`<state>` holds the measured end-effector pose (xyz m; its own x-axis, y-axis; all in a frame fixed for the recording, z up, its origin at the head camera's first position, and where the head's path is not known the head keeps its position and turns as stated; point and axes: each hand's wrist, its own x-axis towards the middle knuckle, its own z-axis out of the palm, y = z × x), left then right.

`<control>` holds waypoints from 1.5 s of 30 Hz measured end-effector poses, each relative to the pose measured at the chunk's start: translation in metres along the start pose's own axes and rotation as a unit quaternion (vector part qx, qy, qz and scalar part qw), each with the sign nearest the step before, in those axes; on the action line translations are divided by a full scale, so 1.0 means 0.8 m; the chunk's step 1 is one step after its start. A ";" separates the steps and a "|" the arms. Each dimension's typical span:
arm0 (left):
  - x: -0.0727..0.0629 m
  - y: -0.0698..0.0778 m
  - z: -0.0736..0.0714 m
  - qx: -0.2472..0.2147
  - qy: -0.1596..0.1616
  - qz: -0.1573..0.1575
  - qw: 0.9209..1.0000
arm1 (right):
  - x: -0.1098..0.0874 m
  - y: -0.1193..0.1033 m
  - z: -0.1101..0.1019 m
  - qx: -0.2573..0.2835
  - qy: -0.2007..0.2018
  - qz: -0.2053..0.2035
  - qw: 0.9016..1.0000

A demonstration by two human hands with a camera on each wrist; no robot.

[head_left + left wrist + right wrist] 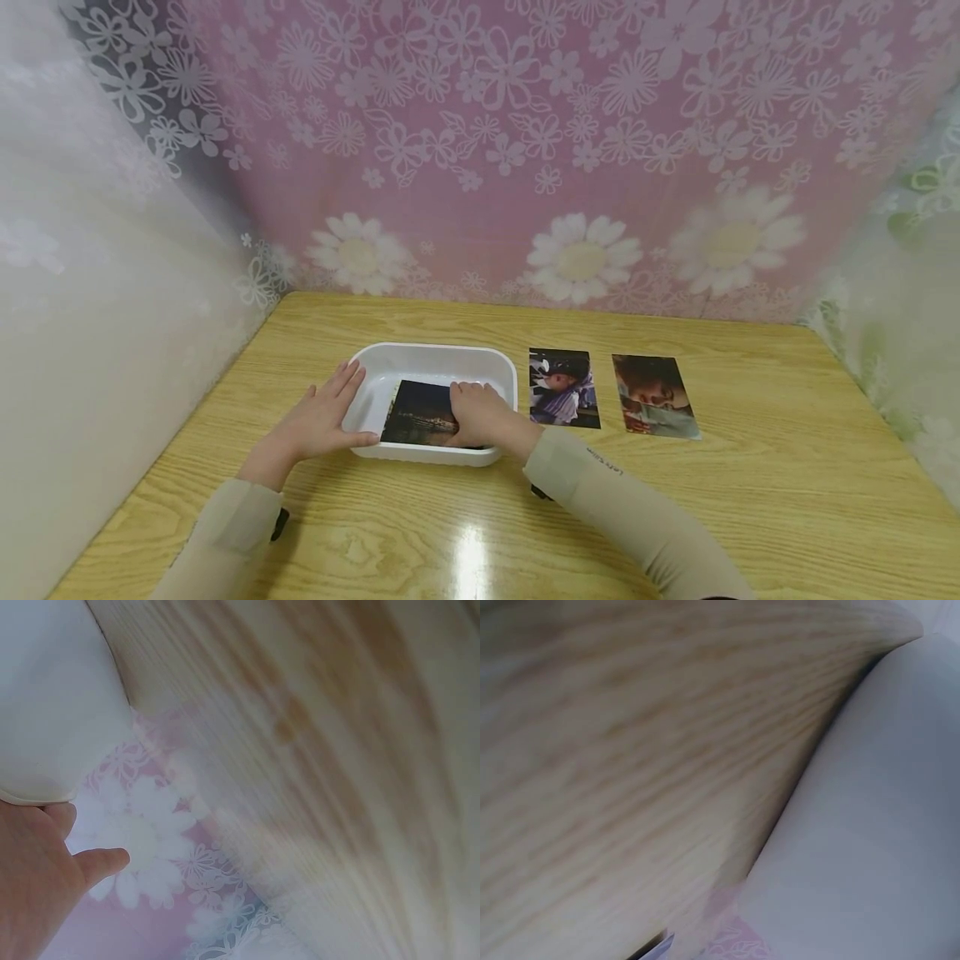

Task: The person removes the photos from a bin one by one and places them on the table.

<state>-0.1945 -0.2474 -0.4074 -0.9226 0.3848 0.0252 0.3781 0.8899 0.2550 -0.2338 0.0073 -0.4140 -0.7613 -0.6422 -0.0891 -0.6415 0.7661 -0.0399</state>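
Observation:
A white plastic tray stands on the table, with a dark night-scene photo lying in it. A lighter edge shows along the photo's left side, so another print may lie beneath. With its fingers curled over the photo's right end and thumb near the front edge, my right hand grips it inside the tray. My left hand rests against the tray's left side, fingers spread and thumb along the front rim. The left wrist view shows this hand at the tray wall. Only the tray wall shows close up in the right wrist view, without the hand.
Right of the tray lie two photos, one of a person in dark headwear and striped clothing, the other a face close-up. The wood-grain table is bounded by a pink floral curtain behind and pale hangings at both sides.

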 end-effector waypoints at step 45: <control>0.002 -0.003 0.003 0.004 0.000 -0.003 1.000 | -0.017 0.025 -0.044 0.213 0.163 0.004 0.964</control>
<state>-0.1966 -0.2485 -0.4106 -0.9250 0.3793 0.0229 0.3728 0.8943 0.2475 -0.2395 0.0305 -0.3783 -0.7997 -0.5575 0.2228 -0.5916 0.6685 -0.4507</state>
